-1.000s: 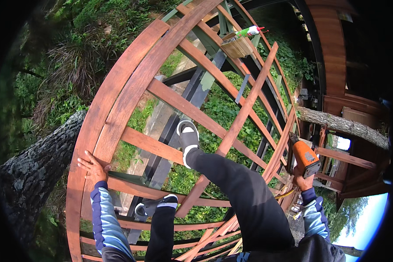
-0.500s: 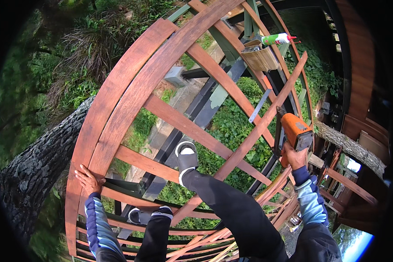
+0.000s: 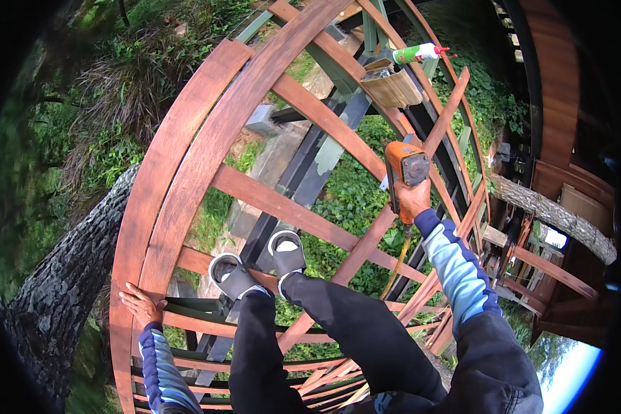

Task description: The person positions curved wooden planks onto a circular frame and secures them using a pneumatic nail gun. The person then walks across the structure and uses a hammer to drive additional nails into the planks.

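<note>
My left hand [image 3: 143, 305] lies flat on the two curved reddish-brown boards [image 3: 160, 165] at the left, its fingers spread. My right hand [image 3: 414, 199] grips the handle of an orange nail gun [image 3: 408, 162], which sits over the long diagonal wooden plank [image 3: 370, 247]. A yellowish air hose [image 3: 397, 268] trails down from the tool's handle. Partly hidden behind the nail gun is a metal ruler [image 3: 384, 183]. Whether the tool's nose touches wood cannot be made out.
My sandalled feet [image 3: 255, 265] stand on narrow crosspieces, with gaps over plants between the beams. An opened cardboard box [image 3: 393, 88] and a green-and-white sealant tube [image 3: 418, 54] rest on the far frame. Tree trunks [image 3: 65, 276] rise beside the left edge and cross at right.
My right hand has carried the nail gun leftward and upward, bringing the hose into sight. My left foot has stepped forward beside the right. My left hand stays on the boards.
</note>
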Action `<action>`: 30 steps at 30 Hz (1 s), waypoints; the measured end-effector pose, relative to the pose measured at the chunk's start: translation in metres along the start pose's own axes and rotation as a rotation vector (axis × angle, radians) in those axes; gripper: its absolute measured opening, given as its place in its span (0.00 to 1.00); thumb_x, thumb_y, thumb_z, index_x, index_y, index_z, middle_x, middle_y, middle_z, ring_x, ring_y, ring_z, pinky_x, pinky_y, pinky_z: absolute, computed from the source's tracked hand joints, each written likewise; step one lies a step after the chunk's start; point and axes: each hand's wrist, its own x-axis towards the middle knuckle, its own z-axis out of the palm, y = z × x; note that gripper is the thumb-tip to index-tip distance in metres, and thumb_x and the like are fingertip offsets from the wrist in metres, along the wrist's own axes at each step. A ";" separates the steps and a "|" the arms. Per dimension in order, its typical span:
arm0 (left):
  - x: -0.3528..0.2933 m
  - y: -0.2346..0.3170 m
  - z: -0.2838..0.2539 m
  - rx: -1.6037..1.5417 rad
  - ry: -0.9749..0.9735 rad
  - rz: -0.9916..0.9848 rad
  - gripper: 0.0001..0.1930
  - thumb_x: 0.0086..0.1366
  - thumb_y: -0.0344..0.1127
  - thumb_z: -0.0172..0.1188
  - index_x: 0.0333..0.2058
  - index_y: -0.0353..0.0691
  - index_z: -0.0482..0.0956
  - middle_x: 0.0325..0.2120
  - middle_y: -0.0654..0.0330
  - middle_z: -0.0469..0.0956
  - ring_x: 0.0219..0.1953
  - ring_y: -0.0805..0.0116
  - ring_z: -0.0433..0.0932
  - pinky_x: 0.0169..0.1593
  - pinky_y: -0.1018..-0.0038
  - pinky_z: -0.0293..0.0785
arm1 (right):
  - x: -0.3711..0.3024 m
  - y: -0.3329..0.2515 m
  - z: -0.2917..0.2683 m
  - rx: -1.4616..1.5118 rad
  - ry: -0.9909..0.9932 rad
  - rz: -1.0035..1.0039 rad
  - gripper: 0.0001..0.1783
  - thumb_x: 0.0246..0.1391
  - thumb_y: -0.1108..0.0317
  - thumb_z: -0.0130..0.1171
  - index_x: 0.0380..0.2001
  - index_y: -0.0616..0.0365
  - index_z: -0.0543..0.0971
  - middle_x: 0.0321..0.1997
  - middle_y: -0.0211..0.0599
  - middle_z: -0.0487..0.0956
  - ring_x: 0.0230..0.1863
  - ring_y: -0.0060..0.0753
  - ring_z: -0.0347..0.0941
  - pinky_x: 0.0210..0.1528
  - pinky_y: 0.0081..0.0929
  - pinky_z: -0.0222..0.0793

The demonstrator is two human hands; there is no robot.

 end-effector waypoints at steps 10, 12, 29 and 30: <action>-0.002 0.008 -0.012 0.114 -0.071 -0.025 0.73 0.37 0.55 0.77 0.66 0.30 0.29 0.65 0.28 0.37 0.68 0.37 0.47 0.68 0.59 0.52 | 0.025 0.013 0.058 -0.217 0.009 0.019 0.12 0.42 0.74 0.57 0.35 0.58 0.79 0.30 0.46 0.81 0.35 0.49 0.79 0.36 0.39 0.74; -0.004 0.007 -0.013 0.129 -0.080 -0.020 0.72 0.38 0.53 0.77 0.66 0.30 0.28 0.65 0.28 0.35 0.68 0.36 0.44 0.68 0.59 0.51 | 0.039 0.022 0.078 -0.170 0.028 0.010 0.15 0.42 0.75 0.57 0.38 0.59 0.79 0.32 0.47 0.81 0.37 0.51 0.79 0.38 0.40 0.74; -0.011 0.012 -0.029 0.058 -0.121 -0.044 0.70 0.40 0.45 0.77 0.66 0.31 0.27 0.66 0.32 0.34 0.69 0.40 0.41 0.70 0.62 0.46 | 0.080 0.093 0.184 -0.475 -0.050 0.066 0.43 0.40 0.70 0.63 0.60 0.74 0.57 0.61 0.64 0.61 0.54 0.60 0.69 0.54 0.43 0.68; -0.011 0.011 -0.030 0.063 -0.113 -0.032 0.70 0.40 0.45 0.77 0.66 0.31 0.28 0.66 0.32 0.35 0.69 0.40 0.42 0.70 0.62 0.47 | 0.082 0.091 0.188 -0.467 0.019 0.007 0.43 0.41 0.69 0.63 0.60 0.73 0.57 0.61 0.63 0.61 0.54 0.59 0.69 0.54 0.43 0.68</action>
